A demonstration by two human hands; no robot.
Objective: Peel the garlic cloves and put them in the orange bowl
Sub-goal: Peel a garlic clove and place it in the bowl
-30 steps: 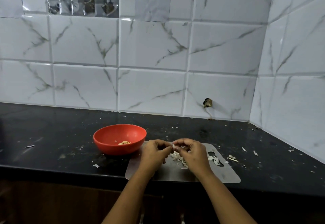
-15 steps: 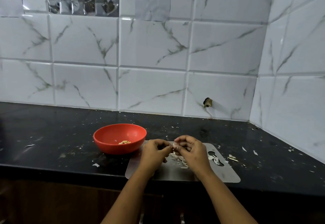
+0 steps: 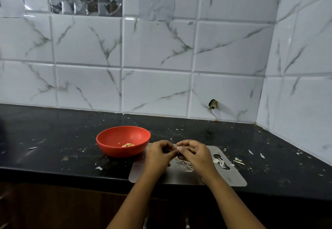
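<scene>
Both hands meet above a steel cutting board at the counter's front edge. My left hand and my right hand pinch one small garlic clove between their fingertips; only its pale tip shows. The orange bowl stands just left of the hands, with a few peeled yellowish cloves on its bottom. White peel scraps lie on the board under the right hand.
The black counter is strewn with small bits of peel, more at the right by the board. White tiled walls close the back and the right side. The counter's front edge runs just below the board.
The hands stay together over the board, with small finger movements on the clove. The bowl and the board have not moved.
</scene>
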